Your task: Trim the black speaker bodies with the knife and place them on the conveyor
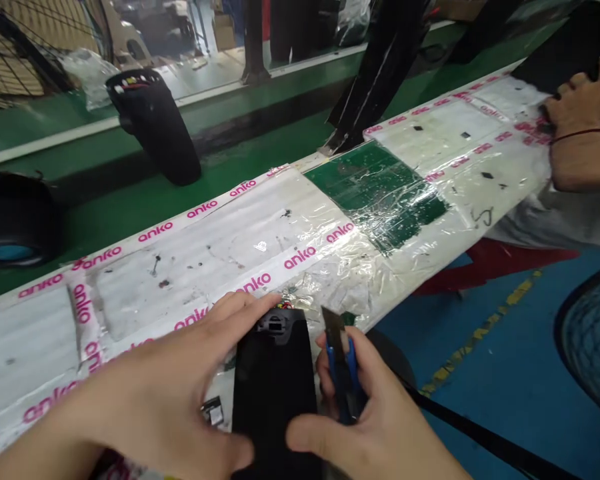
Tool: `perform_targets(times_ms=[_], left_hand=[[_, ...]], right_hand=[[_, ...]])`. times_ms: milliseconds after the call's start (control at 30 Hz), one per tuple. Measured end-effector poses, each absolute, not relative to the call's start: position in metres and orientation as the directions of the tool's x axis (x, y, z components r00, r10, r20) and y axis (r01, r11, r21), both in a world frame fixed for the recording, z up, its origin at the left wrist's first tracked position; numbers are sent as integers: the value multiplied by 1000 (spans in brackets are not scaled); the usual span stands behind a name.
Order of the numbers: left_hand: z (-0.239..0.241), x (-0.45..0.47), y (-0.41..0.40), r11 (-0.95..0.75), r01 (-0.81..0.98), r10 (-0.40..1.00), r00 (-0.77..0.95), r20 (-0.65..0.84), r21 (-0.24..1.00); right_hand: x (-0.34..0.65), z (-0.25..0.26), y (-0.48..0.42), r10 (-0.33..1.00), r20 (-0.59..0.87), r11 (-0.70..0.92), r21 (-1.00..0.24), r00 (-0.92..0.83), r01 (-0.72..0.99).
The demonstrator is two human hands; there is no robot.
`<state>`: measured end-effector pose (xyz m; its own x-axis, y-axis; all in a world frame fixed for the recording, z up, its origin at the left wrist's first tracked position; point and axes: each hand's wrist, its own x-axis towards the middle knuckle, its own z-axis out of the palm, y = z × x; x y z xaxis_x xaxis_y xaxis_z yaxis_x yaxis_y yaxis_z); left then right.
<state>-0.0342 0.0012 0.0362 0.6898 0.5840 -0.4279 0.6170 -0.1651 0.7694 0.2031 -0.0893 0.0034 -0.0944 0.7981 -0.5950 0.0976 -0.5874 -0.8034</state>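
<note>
A black fabric-covered housing (275, 400), with a port panel and coloured wires at its far end, lies in front of me on the bench. My left hand (175, 380) grips its left side, fingers toward the wired end and thumb on the near part. In my right hand (360, 413) is a utility knife (343, 367) with blue on its handle, its blade out and pointing away from me. The right thumb presses against the housing's right side. Beside the left hand sits a small dark-and-silver part (213, 411).
White sheeting and pink "anko" tape (300, 257) cover the bench (220, 233). On the green surface beyond, a similar black housing (155, 127) stands near a dark rounded one (17, 220). A co-worker's hand (580, 100) is at far right, above blue floor (460, 427).
</note>
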Motion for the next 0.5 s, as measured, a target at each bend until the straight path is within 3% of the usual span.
perform_targets(times_ms=[133,300,500], left_hand=[[26,-50,18,-184,639,585,682,-439,747],[9,-29,25,-126,461,557,766,-322,878],[7,-21,16,-116,420,647,719,-252,900]], right_hand=[[222,1,-88,806,-572,-581,-814,151,19],[234,-8,-92,771,-628,-609,-775,103,-169],[230,-18,-96,786,-614,-582,-774,72,-250]])
